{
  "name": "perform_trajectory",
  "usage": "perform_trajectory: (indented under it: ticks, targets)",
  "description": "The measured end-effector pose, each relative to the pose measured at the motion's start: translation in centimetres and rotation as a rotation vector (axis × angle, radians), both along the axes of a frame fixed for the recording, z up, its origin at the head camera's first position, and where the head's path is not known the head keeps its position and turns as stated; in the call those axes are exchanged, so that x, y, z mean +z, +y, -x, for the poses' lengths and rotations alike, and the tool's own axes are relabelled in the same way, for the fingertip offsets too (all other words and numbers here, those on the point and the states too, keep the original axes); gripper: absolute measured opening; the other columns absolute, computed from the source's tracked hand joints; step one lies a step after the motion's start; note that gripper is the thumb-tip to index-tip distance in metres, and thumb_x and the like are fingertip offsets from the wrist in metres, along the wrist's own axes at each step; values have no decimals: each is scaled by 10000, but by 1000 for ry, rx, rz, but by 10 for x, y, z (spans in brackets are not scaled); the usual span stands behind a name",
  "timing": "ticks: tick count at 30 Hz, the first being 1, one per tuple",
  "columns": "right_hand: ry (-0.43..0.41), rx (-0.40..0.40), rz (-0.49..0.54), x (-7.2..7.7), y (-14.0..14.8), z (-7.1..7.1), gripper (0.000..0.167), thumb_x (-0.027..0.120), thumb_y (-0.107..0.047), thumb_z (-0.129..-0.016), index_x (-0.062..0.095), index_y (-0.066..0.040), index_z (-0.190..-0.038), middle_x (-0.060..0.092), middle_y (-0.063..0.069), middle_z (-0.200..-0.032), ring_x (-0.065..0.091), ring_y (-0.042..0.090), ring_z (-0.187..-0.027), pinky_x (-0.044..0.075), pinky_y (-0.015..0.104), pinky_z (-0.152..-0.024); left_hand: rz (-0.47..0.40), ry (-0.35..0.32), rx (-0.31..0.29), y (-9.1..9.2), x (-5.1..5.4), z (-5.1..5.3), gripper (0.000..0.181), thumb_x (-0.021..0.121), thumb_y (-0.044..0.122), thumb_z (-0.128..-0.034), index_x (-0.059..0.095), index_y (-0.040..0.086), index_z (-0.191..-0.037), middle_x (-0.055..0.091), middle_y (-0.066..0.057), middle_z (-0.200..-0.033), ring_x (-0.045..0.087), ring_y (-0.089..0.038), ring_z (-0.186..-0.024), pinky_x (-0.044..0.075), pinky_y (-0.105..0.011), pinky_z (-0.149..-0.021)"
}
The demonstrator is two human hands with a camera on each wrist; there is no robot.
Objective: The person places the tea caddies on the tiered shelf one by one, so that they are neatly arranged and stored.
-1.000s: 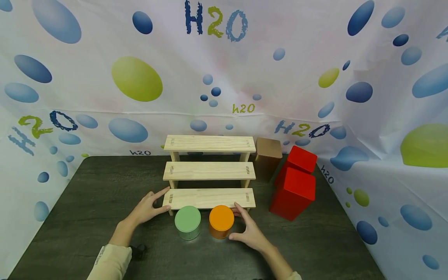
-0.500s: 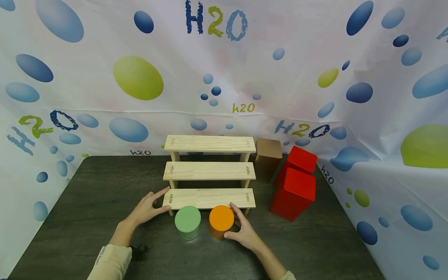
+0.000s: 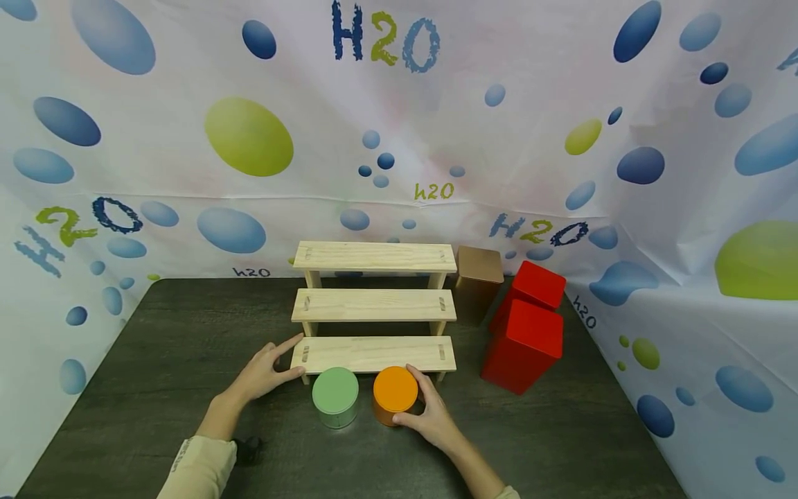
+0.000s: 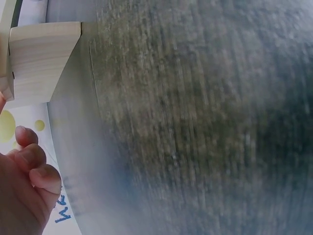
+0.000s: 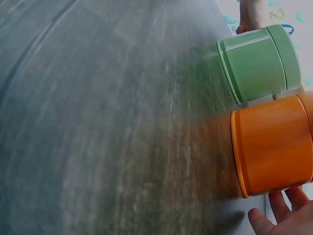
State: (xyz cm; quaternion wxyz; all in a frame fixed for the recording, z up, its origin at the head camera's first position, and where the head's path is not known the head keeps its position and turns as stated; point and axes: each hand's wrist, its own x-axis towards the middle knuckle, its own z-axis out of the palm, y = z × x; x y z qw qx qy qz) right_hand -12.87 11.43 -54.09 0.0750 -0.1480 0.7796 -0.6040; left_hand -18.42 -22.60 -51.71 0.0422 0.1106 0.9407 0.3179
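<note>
A three-step wooden shelf (image 3: 373,353) stands behind a green tin (image 3: 335,389) and an orange tin (image 3: 395,389), both upright. My left hand (image 3: 258,374) holds the left end of its lowest step, index finger at the rear edge, thumb at the front; its other fingers curl in the left wrist view. My right hand (image 3: 433,419) is around the right side of the orange tin, index finger at the far side of the lid, thumb near the front. In the right wrist view, fingers (image 5: 279,205) meet the orange tin (image 5: 274,144) while the thumb appears slightly apart.
A brown box (image 3: 476,281) stands right of the shelf, with two red boxes (image 3: 524,339) farther right. A small black object (image 3: 249,449) lies by the left forearm. The dark table (image 3: 187,326) backs onto a patterned white sheet (image 3: 324,138).
My right hand has moved left, bringing its index finger and thumb nearer around the orange tin. The left hand, both tins and the shelf have stayed in place.
</note>
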Motion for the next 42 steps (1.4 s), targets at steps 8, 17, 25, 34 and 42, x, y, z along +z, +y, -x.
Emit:
perform_trajectory:
  ticks: [8,17,25,34,42]
  targets:
    - [5,-34,36,1,-3,-2,773,770,-112,-731,355,-87,-1384,398,116,-1304,443,174,-1136,378,288,-949,-4,-6,4,0,-1,-2,737,669,429,-797,380,128,-1403,329,-44,-739,288,-165,-629,240,-297,-533]
    - [28,-39,108,10,4,-1,735,745,-71,-751,344,-25,-1366,430,169,-1300,469,57,-1071,423,258,-883,-7,-6,14,0,0,-2,740,674,428,-793,382,128,-1403,321,-39,-733,280,-163,-625,239,-294,-534]
    - [140,-50,126,33,12,2,707,757,-92,-742,375,14,-1328,483,212,-1227,492,34,-1008,451,240,-809,-24,3,7,1,5,-3,728,672,408,-802,384,104,-1398,316,-53,-735,265,-165,-627,238,-297,-538]
    - [178,-57,205,48,16,14,707,729,-42,-759,333,40,-1339,444,233,-1230,524,71,-964,463,208,-804,2,27,12,3,9,-7,700,668,401,-804,414,91,-1378,322,-53,-719,263,-162,-619,250,-294,-546]
    - [168,-118,183,47,14,22,732,715,23,-750,307,59,-1357,420,240,-1265,502,36,-1004,453,219,-830,-3,44,0,5,5,-6,678,678,358,-806,422,87,-1372,313,-23,-700,262,-152,-618,251,-281,-553]
